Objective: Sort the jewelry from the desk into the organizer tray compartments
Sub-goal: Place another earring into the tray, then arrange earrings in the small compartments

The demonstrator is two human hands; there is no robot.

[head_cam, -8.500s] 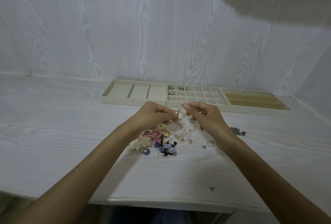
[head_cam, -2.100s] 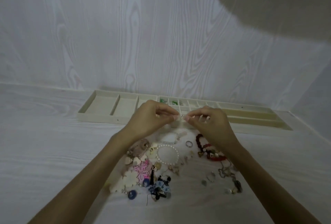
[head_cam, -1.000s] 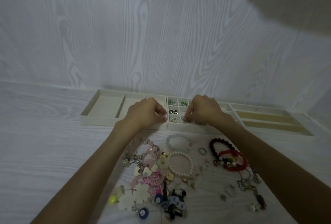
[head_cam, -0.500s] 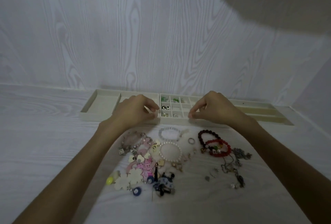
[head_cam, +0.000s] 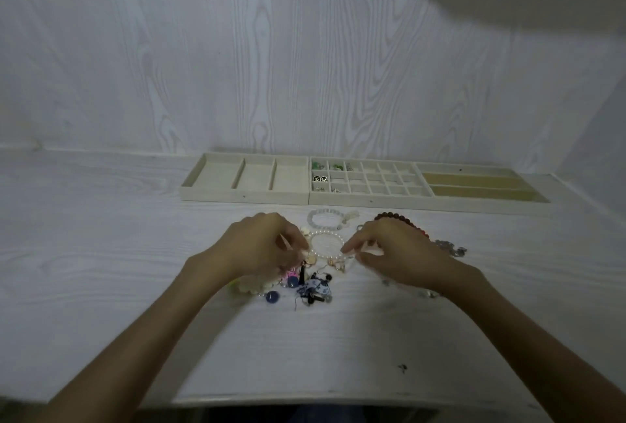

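Picking the next piece from the jewelry pile.
Our left hand and right hand hovered, fingers curled; grasp unclear. Next, we judged: pinch a piece, carry it to the organizer tray.

You see the cream compartmented organizer tray lying flat; a few small earrings sit in its middle grid's left cells. Just before it lies loose jewelry, including a white pearl bracelet.
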